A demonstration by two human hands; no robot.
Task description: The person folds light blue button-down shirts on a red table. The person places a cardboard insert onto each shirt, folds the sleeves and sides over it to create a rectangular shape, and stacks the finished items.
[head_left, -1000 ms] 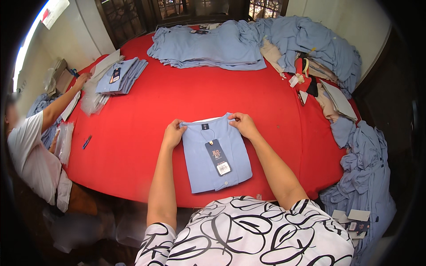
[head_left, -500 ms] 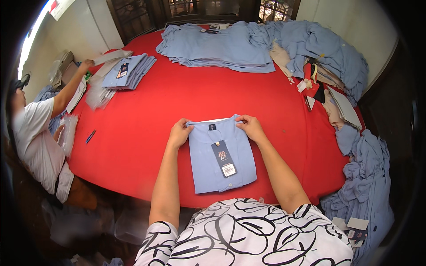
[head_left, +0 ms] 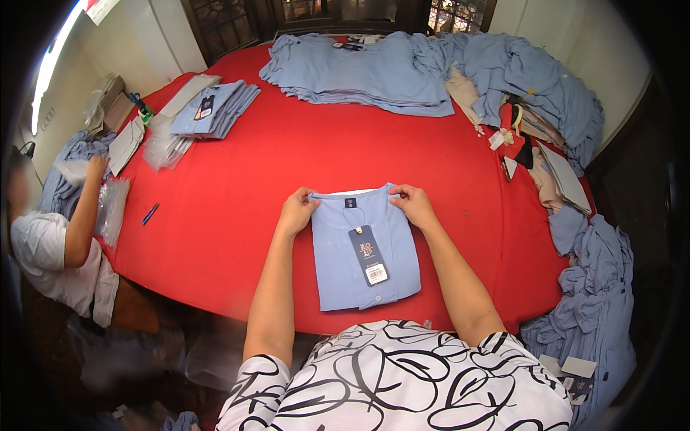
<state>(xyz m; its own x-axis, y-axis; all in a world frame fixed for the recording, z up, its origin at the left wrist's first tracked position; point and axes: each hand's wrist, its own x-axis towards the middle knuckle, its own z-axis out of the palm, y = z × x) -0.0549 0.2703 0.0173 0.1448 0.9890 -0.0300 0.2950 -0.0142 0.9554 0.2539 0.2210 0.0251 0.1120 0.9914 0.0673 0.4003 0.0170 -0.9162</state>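
A folded light blue shirt [head_left: 334,251] lies on the red-covered table [head_left: 237,215] in front of me, its neckline at the far side. My left hand [head_left: 297,210] pinches its far left corner between thumb and fingers. At the far right corner, my right hand [head_left: 413,206] grips the fabric the same way. A dark hang tag [head_left: 367,255] with a white sticker rests on the shirt's front, looped to the small dark neck label [head_left: 350,203]. Behind the neckline a thin white edge shows. One button is visible near the bottom hem.
A stack of folded blue shirts [head_left: 215,111] and plastic bags [head_left: 164,151] lie far left. Unfolded shirts [head_left: 359,75] are layered at the back. More garments heap along the right [head_left: 596,280]. A pen [head_left: 150,214] lies left. A co-worker [head_left: 54,244] in white sits at the left edge.
My hands keep their hold on the shirt's corners, and the shirt stays nearly in place. The co-worker's arm has drawn back from the bags near the folded stack toward the left edge.
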